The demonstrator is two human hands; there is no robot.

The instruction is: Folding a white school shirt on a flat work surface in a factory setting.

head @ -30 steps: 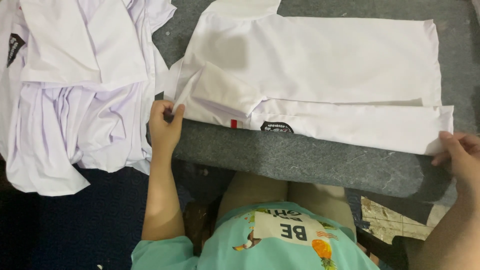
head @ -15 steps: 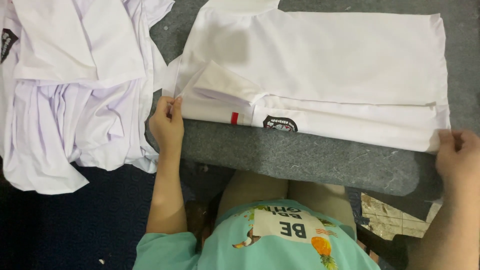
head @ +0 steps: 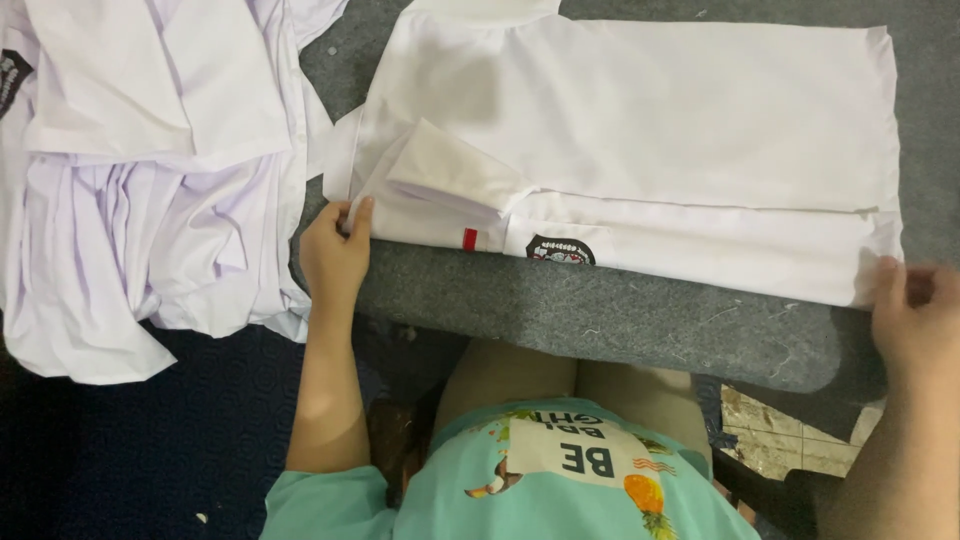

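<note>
Seen from the head camera, a white shirt (head: 640, 130) lies folded lengthwise on a grey felt-covered board (head: 620, 310), stretched out from left to right across most of the view. Its near edge carries a small red tab (head: 470, 239) and, just to the right of that, a dark round badge (head: 560, 250); a short sleeve (head: 455, 170) is folded over on top near the left end. The left hand (head: 335, 255) sits at the shirt's left end, thumb and fingers pinched shut on the fabric's near corner, its forearm running down toward the body. The right hand (head: 915, 320) is at the opposite end, at the frame's right edge, fingers closed on the shirt's near right corner, though motion blur hides just how the fingers lie. The shirt lies flat between the two hands, its lower fold overlapping the upper layer along a long straight line. To the left, partly hanging off the board over a dark blue floor (head: 150, 450), lies a pile of white clothes (head: 150, 180), crumpled below and with a smoother folded piece on top. The person's turquoise top (head: 560, 490) and bare knees (head: 560, 380) show below the board's near edge.
</note>
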